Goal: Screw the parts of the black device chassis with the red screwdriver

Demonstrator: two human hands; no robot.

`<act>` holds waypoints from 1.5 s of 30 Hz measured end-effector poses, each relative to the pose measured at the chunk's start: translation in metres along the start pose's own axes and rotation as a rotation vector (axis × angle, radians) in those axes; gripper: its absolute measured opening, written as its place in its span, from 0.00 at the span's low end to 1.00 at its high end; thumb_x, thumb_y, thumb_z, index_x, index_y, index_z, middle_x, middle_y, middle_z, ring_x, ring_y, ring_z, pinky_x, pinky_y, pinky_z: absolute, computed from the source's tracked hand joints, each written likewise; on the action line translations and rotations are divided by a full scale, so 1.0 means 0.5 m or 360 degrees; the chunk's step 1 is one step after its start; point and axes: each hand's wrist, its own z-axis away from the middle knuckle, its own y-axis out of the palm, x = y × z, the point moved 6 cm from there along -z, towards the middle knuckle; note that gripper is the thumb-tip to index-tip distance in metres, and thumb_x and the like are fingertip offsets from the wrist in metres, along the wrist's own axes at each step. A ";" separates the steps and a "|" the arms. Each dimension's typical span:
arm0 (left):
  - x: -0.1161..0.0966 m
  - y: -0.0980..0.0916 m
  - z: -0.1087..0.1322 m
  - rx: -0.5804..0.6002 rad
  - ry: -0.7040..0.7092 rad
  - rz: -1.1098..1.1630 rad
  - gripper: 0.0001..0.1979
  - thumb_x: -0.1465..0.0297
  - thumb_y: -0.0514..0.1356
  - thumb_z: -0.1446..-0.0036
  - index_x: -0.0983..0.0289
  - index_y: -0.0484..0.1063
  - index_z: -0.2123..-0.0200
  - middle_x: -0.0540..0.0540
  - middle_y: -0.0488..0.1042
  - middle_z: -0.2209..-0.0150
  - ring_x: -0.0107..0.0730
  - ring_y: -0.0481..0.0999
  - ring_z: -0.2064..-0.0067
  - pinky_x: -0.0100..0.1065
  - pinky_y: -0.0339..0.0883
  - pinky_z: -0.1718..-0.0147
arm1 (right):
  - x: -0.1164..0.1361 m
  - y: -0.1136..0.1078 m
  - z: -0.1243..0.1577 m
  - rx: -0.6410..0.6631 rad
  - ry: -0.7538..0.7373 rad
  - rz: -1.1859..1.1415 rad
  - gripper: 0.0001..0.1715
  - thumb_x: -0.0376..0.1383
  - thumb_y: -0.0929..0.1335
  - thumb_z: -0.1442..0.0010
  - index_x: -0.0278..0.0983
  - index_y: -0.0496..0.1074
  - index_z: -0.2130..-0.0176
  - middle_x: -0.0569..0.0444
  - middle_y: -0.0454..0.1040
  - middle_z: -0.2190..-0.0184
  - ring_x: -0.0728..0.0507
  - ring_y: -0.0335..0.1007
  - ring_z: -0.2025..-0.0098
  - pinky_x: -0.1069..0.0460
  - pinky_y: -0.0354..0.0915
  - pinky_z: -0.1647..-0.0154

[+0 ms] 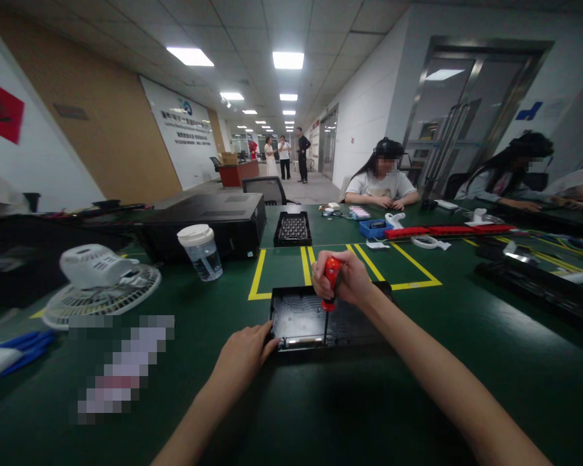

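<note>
A flat black panel [301, 317] lies on the green table in front of me. My right hand [347, 278] is closed around the red handle of a screwdriver [331, 278], held upright with its shaft pointing down into the panel. My left hand [245, 353] rests at the panel's near left corner, fingers together and pressed against its edge.
A black tray of small parts [292, 228] sits beyond the yellow floor-tape boxes. A clear jar with a white lid [200, 251], a white desk fan [97, 278] and a black box [208, 223] stand left. Two seated people work at the far right; others stand down the corridor.
</note>
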 end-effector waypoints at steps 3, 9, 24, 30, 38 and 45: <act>-0.002 -0.001 0.001 0.0003 -0.0002 -0.0011 0.22 0.59 0.48 0.41 0.62 0.64 0.47 0.60 0.73 0.54 0.40 0.73 0.54 0.37 0.64 0.57 | 0.001 0.001 0.004 -0.0006 0.0012 0.0018 0.17 0.41 0.55 0.45 0.35 0.64 0.75 0.57 0.62 0.84 0.49 0.58 0.85 0.53 0.58 0.84; -0.006 -0.005 0.001 0.0018 -0.0003 -0.0026 0.22 0.59 0.48 0.40 0.62 0.65 0.47 0.61 0.73 0.54 0.40 0.73 0.54 0.37 0.64 0.56 | 0.005 0.005 0.012 0.0065 0.0009 0.0013 0.19 0.40 0.55 0.44 0.34 0.67 0.73 0.55 0.64 0.83 0.48 0.61 0.83 0.52 0.59 0.80; -0.004 0.000 -0.002 0.0009 0.0007 -0.0021 0.23 0.60 0.48 0.40 0.63 0.63 0.46 0.61 0.73 0.53 0.40 0.72 0.53 0.38 0.64 0.55 | 0.014 -0.004 0.025 0.0088 -0.0070 -0.0032 0.14 0.39 0.58 0.44 0.33 0.66 0.69 0.53 0.67 0.78 0.47 0.63 0.79 0.51 0.61 0.76; -0.004 -0.002 0.001 -0.0001 0.0008 -0.0025 0.23 0.60 0.48 0.40 0.63 0.63 0.46 0.61 0.73 0.54 0.41 0.73 0.54 0.38 0.65 0.56 | 0.018 -0.008 0.031 0.0076 -0.0090 -0.0039 0.12 0.39 0.58 0.44 0.34 0.64 0.67 0.53 0.68 0.77 0.47 0.64 0.77 0.51 0.61 0.76; -0.006 -0.002 0.001 0.0020 -0.0008 -0.0027 0.23 0.59 0.48 0.40 0.63 0.63 0.45 0.61 0.72 0.53 0.41 0.72 0.53 0.39 0.65 0.56 | 0.023 -0.006 0.035 0.0088 -0.0121 -0.0040 0.09 0.38 0.59 0.43 0.35 0.63 0.67 0.53 0.68 0.75 0.46 0.65 0.75 0.50 0.61 0.75; -0.004 -0.001 0.001 0.0003 0.0004 -0.0025 0.23 0.59 0.48 0.40 0.63 0.63 0.45 0.61 0.73 0.53 0.40 0.72 0.54 0.39 0.65 0.56 | 0.024 -0.011 0.040 0.0067 -0.0107 -0.0002 0.08 0.39 0.61 0.43 0.36 0.62 0.67 0.53 0.69 0.73 0.46 0.66 0.75 0.50 0.62 0.75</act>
